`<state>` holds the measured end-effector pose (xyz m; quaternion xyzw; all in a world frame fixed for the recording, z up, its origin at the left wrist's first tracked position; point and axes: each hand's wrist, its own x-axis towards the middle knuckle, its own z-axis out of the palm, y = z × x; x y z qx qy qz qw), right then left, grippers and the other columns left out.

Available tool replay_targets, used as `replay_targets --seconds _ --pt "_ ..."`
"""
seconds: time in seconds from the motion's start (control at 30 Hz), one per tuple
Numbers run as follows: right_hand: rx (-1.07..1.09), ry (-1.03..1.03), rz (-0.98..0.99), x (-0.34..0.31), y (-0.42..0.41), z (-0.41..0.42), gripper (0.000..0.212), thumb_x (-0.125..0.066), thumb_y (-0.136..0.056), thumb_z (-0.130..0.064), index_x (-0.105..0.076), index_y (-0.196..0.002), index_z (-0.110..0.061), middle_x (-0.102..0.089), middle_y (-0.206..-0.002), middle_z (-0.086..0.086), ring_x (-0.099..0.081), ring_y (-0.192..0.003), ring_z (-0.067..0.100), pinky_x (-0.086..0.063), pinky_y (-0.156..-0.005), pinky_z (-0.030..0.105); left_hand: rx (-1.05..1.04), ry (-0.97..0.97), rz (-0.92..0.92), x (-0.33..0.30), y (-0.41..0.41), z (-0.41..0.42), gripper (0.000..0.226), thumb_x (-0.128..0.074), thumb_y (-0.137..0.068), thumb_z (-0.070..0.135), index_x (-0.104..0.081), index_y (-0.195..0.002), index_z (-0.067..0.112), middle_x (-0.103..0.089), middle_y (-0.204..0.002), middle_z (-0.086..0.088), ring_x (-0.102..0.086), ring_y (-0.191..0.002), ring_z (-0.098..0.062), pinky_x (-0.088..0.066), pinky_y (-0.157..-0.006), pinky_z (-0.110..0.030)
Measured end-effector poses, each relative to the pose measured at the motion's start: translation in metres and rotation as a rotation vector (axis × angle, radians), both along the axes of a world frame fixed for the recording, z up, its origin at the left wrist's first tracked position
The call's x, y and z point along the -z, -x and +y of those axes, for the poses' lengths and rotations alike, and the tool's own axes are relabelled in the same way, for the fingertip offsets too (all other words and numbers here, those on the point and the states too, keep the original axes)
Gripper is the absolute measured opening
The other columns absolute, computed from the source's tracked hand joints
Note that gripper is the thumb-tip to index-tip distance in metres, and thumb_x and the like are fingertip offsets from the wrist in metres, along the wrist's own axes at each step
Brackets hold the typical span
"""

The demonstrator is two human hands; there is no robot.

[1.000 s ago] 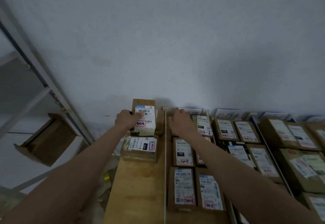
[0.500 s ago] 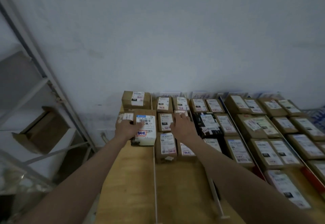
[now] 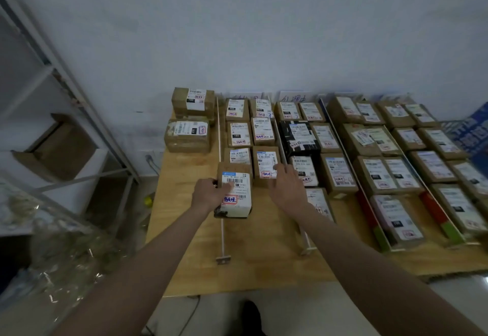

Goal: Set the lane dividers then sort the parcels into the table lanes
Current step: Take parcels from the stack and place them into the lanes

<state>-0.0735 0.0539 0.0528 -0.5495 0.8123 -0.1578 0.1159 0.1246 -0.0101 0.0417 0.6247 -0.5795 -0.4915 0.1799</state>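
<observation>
With dividers set and most parcels laned, one parcel is gripped by the left hand, unplaced, while the right hand is held open, empty.

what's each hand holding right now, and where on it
The left hand grips the white-labelled parcel by its left side, thumb on the label. The right hand holds nothing; its fingers lie spread over the brown parcels.

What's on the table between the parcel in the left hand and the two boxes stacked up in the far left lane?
In the head view, only bare wooden table lies between the held parcel and the two boxes; the white divider runs alongside.
</observation>
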Motion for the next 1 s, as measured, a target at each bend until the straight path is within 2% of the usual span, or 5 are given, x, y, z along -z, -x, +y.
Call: replay_targets --seconds 0.2,0.3,0.37,0.8,1.0 --pt "0.034 0.023 -0.042 0.028 0.026 0.003 0.034 -0.048 -0.096 -0.021 -0.047 -0.129 -0.014 -0.050 -0.128 0.008 -0.049 -0.115 0.023 -0.048 -0.092 0.039 0.029 -0.022 -0.113 0.049 0.030 0.006 0.042 -0.070 -0.083 0.058 -0.062 -0.074 0.017 -0.066 -0.101 -0.013 -0.066 -0.083 -0.027 -0.052 -0.072 -0.037" --pt "0.043 0.021 -0.080 0.043 0.037 0.003 0.032 -0.048 -0.097 -0.022 -0.048 -0.128 -0.014 -0.050 -0.129 0.006 -0.049 -0.114 0.021 -0.049 -0.092 0.039 0.063 -0.026 -0.213 0.071 0.044 0.009 0.055 -0.062 -0.086 0.063 -0.067 -0.095 0.009 -0.057 -0.116 -0.015 -0.064 -0.093 -0.032 -0.053 -0.078 -0.039" --pt "0.052 0.017 -0.097 0.054 0.044 0.002 0.029 -0.049 -0.097 -0.023 -0.049 -0.126 -0.015 -0.050 -0.126 0.005 -0.049 -0.113 0.021 -0.048 -0.091 0.040 0.103 -0.018 -0.291 0.081 0.052 0.008 0.055 -0.057 -0.092 0.057 -0.064 -0.114 0.007 -0.046 -0.124 -0.012 -0.060 -0.101 -0.033 -0.049 -0.082 -0.037" --pt "0.003 -0.040 -0.124 0.081 0.066 -0.001 0.032 -0.049 -0.095 -0.016 -0.047 -0.126 -0.010 -0.050 -0.122 0.010 -0.048 -0.108 0.024 -0.047 -0.083 0.038 0.105 0.090 -0.509 0.120 0.072 0.008 0.060 -0.053 -0.099 0.039 -0.032 -0.143 0.004 -0.037 -0.137 -0.013 -0.045 -0.123 -0.032 -0.048 -0.086 -0.045" --pt "0.010 -0.027 -0.140 0.080 0.066 -0.004 0.036 -0.051 -0.095 -0.016 -0.045 -0.130 -0.013 -0.049 -0.126 0.009 -0.048 -0.111 0.022 -0.046 -0.085 0.035 0.370 0.408 -0.684 0.114 0.063 0.011 0.056 -0.051 -0.099 0.026 -0.029 -0.148 0.011 -0.031 -0.148 -0.009 -0.038 -0.130 -0.028 -0.043 -0.099 -0.040"
